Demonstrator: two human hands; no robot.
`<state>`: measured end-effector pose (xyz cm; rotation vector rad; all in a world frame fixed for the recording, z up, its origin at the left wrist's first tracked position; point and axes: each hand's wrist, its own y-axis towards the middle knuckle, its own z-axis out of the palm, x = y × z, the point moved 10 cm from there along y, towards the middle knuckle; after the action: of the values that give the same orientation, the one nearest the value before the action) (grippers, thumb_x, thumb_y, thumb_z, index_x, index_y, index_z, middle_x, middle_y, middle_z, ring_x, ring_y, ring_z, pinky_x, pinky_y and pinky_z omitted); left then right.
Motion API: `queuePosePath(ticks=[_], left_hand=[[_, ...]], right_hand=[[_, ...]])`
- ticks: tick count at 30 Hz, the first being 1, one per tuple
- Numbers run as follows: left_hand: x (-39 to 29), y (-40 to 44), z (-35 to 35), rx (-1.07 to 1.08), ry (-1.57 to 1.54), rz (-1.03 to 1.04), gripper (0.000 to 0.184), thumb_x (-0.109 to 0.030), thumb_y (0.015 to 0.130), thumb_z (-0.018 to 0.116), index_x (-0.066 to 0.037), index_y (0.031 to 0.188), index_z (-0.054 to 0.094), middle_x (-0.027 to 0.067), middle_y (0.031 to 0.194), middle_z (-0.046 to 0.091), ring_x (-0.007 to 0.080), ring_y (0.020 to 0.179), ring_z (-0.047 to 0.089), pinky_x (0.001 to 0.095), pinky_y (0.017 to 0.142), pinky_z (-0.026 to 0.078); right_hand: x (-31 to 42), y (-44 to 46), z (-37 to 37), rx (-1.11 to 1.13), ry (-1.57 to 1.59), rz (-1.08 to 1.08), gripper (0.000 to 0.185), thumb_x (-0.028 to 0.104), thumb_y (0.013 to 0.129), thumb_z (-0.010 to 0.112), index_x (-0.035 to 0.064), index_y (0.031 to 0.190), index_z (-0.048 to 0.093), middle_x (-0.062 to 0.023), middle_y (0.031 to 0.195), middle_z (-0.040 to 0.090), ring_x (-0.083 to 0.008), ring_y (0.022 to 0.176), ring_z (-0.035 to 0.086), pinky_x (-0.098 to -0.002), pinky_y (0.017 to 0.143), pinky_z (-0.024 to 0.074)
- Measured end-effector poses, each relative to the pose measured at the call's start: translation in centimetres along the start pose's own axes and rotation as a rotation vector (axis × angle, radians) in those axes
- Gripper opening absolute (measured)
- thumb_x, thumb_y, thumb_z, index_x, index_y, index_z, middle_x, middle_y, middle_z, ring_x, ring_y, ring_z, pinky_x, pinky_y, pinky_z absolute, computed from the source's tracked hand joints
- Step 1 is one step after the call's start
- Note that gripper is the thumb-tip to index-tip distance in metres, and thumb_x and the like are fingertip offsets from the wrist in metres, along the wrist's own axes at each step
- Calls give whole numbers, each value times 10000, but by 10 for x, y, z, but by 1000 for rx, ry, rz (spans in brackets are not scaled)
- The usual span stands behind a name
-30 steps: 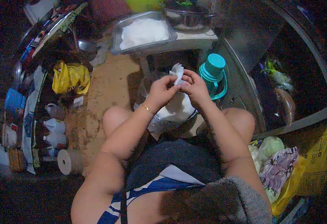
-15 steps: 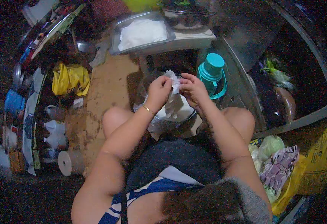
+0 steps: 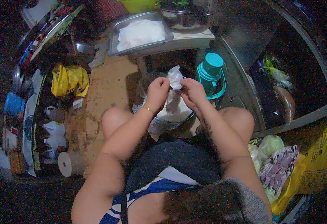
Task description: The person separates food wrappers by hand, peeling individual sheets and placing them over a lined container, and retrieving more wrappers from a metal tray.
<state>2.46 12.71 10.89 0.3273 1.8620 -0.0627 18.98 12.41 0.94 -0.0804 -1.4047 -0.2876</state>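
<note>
My left hand (image 3: 158,95) and my right hand (image 3: 193,92) pinch a thin, crumpled white sheet (image 3: 175,77) between them, one at each side. What the sheet is made of, I cannot tell. Just below, between my knees, white material (image 3: 175,110) fills a round container, with clear plastic (image 3: 159,126) bunched around its left and front. My wrists hide part of it. Ahead, a clear plastic tray (image 3: 113,42) holds a heap of similar white material (image 3: 141,34).
A turquoise bucket (image 3: 205,86) with a matching dipper (image 3: 212,64) stands right of my hands. Cardboard (image 3: 107,89) covers the floor at left, near a yellow bag (image 3: 70,80) and a paper roll (image 3: 71,164). Bagged vegetables (image 3: 271,147) lie by my right knee.
The white sheet is spread wider and stands up more between my hands. My right hand's fingers have drawn in from a loose spread to a pinch on its edge.
</note>
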Motion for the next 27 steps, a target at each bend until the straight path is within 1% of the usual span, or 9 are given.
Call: queuePosePath(ticks=[3, 6, 10, 13, 16, 19, 22, 25, 27], left_hand=[[16, 2, 8, 56, -231, -71, 232, -207, 867, 590, 18, 814, 605, 70, 695, 609, 127, 629, 549, 286, 599, 458], [0, 1, 8, 26, -28, 65, 233, -209, 870, 593, 11, 792, 596, 61, 686, 595, 127, 627, 539, 293, 596, 454], [14, 9, 0, -55, 149, 70, 230, -215, 877, 590, -5, 785, 591, 69, 681, 594, 132, 622, 536, 304, 596, 456], [6, 3, -11, -132, 115, 59, 224, -214, 876, 590, -6, 794, 588, 91, 681, 599, 149, 616, 542, 312, 599, 460], [10, 2, -11, -115, 16, -25, 228, -216, 871, 593, 1, 802, 584, 112, 685, 601, 163, 624, 560, 319, 604, 465], [3, 1, -7, -100, 98, 34, 237, -226, 867, 595, 4, 810, 581, 124, 687, 602, 182, 645, 586, 337, 607, 468], [2, 1, 5, -37, 230, 137, 246, -247, 856, 594, -5, 817, 569, 174, 713, 612, 302, 667, 606, 402, 624, 467], [-7, -2, 10, -47, 345, 281, 241, -244, 848, 591, -6, 816, 561, 199, 737, 610, 359, 680, 591, 426, 632, 460], [-9, -3, 10, -42, 318, 290, 239, -243, 846, 591, -8, 816, 558, 198, 732, 605, 348, 673, 591, 426, 626, 457]], right_hand=[[24, -23, 13, -56, 117, 170, 194, 195, 825, 583, 25, 860, 670, -137, 854, 663, -193, 773, 627, -328, 710, 484], [39, -27, 21, -53, -279, 71, 202, 207, 824, 584, 23, 852, 665, -126, 807, 663, -201, 731, 626, -341, 670, 487], [32, -28, 22, -58, -262, 102, 191, 193, 814, 583, 18, 829, 657, -121, 784, 661, -205, 710, 623, -332, 636, 486], [9, -17, 23, -27, 178, 31, 75, 74, 831, 558, 8, 855, 586, -72, 800, 584, -165, 704, 559, -321, 664, 491], [29, -37, 39, -28, 722, 194, 65, 49, 824, 560, 5, 872, 558, -82, 835, 570, -183, 739, 564, -352, 704, 511], [22, -38, 31, -38, 324, 256, 92, 143, 792, 593, 57, 820, 607, -63, 781, 586, -240, 702, 594, -374, 633, 493], [42, -37, 30, -14, 102, 221, 104, 95, 815, 612, 27, 837, 537, -44, 821, 564, -147, 713, 558, -288, 605, 478], [49, -24, 16, -110, -262, -23, 106, 113, 820, 622, 34, 832, 552, -24, 779, 556, -122, 655, 541, -255, 544, 449], [35, -18, 6, -117, -328, 33, 150, 166, 799, 630, 18, 821, 615, -90, 787, 626, -191, 697, 601, -311, 634, 479]])
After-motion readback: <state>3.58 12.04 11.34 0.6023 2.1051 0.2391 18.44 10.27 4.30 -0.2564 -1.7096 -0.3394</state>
